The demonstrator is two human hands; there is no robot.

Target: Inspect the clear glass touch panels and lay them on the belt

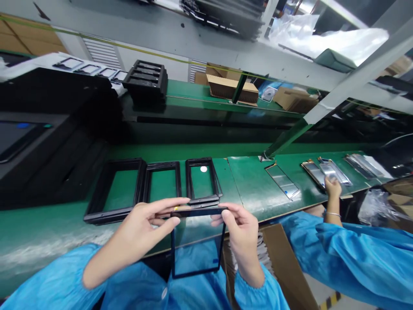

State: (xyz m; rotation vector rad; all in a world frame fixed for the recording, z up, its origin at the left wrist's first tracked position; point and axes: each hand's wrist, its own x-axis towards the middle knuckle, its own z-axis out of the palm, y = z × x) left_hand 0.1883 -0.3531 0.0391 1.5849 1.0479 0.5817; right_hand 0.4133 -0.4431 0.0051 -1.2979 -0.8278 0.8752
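A clear glass panel with a black border (198, 243) is held up in front of my lap, tilted, its upper edge between my two hands. My left hand (151, 221) grips the upper left corner between thumb and fingers. At the upper right corner my right hand (238, 221) pinches the edge with the thumb in front. Just beyond the panel, several stacked black frames (203, 200) lie on the green bench. Two more piles of black frames, a middle pile (163, 164) and a larger left pile (111, 214), lie to the left.
A co-worker's hand (333, 187) at the right touches glass panels on the bench (245, 189). One loose glass panel (282, 181) lies nearer. Stacked black trays (64, 129) rise at the left. A slanting post (290, 137) stands on the bench; a cardboard box (285, 262) is below.
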